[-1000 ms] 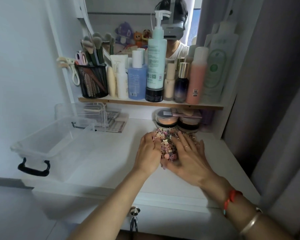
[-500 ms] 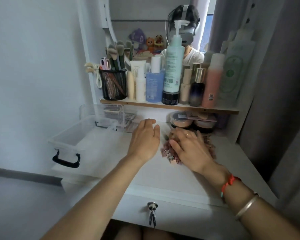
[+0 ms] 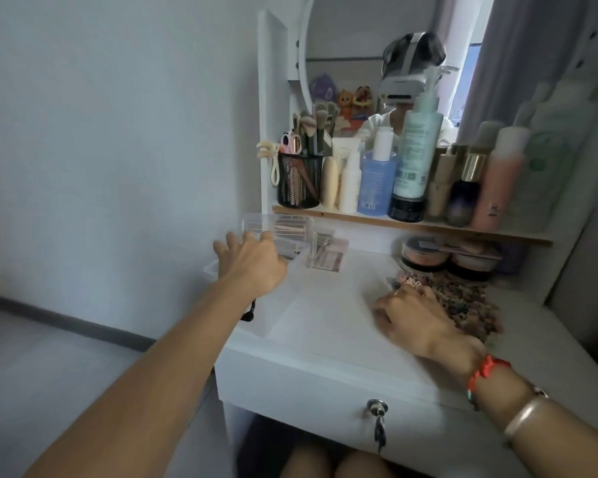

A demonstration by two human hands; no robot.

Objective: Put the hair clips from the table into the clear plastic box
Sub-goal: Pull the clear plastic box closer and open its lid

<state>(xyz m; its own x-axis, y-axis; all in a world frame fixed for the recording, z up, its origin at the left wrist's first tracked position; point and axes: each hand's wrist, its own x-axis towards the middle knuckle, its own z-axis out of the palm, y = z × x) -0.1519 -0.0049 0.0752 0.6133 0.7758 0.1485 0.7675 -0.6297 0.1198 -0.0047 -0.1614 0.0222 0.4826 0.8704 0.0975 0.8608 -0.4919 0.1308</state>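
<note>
Left hand [image 3: 252, 260]: arm stretched to the far left of the surface [image 3: 325, 326], palm down, fingers spread and straight above the clear plastic box [image 3: 277, 305]. Grip wide, holding nothing. Cannot tell whether the fingertips touch the rim.

Clear plastic box: open top, sits at the left edge of the surface, black handle [image 3: 247, 313] on its near end. Just behind it is a smaller clear organiser [image 3: 290, 227], with flat packets beside that.

Right hand [image 3: 416, 317]: palm down, low on the right side of the surface, blurred. Fingertips lie at the near-left edge of the hair clips [image 3: 470, 305], with a small clump of them at the fingertips. Grip: cannot tell whether it pinches that clump or lies flat on it.

Hair clips: a loose heap of small pink, cream and dark pieces on the surface, right of centre, well apart from the box and just in front of two round jars [image 3: 425, 255] under the shelf [image 3: 411, 224].

Right wrist: red cord bracelet [image 3: 485, 369], metal bangle [image 3: 522, 417].

Shelf: black mesh cup [image 3: 299, 182] with brushes, blue bottle [image 3: 377, 182], tall teal pump bottle [image 3: 416, 150]. In the drawer front below, a key [image 3: 378, 426] hangs in the lock.
</note>
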